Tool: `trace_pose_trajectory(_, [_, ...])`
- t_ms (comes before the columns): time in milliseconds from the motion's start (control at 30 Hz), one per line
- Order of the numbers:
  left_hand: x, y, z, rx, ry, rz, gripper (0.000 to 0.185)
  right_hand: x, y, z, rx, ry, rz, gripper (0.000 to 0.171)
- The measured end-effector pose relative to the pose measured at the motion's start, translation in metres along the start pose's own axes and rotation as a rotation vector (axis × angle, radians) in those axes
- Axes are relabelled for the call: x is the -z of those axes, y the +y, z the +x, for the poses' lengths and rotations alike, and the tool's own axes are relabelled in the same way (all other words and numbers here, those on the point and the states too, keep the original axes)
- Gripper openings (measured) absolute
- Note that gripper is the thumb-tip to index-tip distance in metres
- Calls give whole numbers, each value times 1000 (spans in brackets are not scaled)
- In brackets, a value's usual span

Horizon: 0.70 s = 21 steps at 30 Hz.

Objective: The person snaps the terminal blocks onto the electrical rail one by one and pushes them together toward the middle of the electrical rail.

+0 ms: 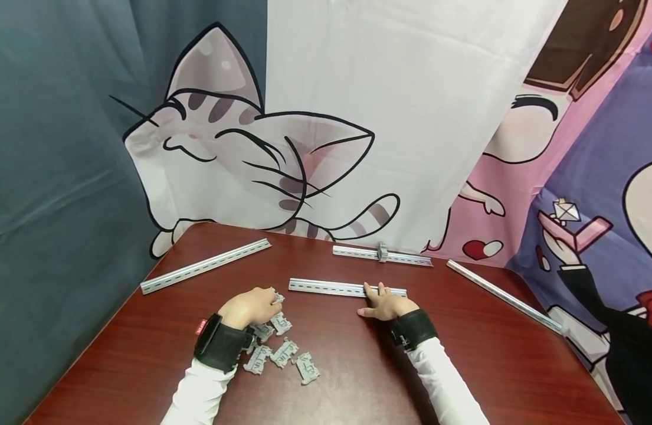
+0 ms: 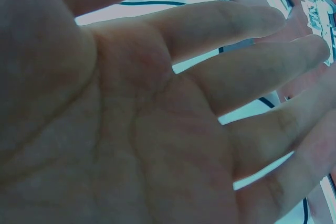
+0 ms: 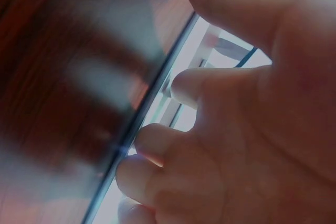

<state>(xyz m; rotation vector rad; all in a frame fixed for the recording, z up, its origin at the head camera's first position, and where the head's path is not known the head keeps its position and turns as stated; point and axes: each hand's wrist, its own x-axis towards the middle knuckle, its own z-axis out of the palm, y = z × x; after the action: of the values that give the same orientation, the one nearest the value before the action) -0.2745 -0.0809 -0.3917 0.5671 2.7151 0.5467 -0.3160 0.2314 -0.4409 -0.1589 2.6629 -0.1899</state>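
Note:
My left hand [image 1: 253, 306] reaches over a loose group of grey DIN-rail terminal blocks [image 1: 281, 323]. Its fingers are spread and fairly straight in the left wrist view, with one terminal block [image 2: 318, 22] right by the fingertips. Part of the group is hidden under that hand and its wrist. To the right, my right hand [image 1: 389, 305] rests its fingertips at the right part of a slotted metal DIN rail [image 1: 326, 287], the thumb apart on the near side. The right wrist view shows those fingers [image 3: 157, 142] reaching over the rail's edge.
Another rail [image 1: 352, 252] lies at the back with a grey block [image 1: 382, 252] mounted on it. A rail [image 1: 206, 265] slants at the left, and a further rail [image 1: 503, 295] slants along the right side. Printed curtains [image 1: 410, 88] stand behind the brown table [image 1: 352, 378].

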Motion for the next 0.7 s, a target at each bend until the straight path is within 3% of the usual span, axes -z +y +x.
trace_pose_trajectory(367, [-2, -4, 3, -24, 30, 25, 20, -5, 18, -18, 14, 5, 50, 76])
trace_pose_trajectory(700, [-2, -8, 6, -10, -4, -22, 25, -2, 30, -31, 56, 10, 127, 74])
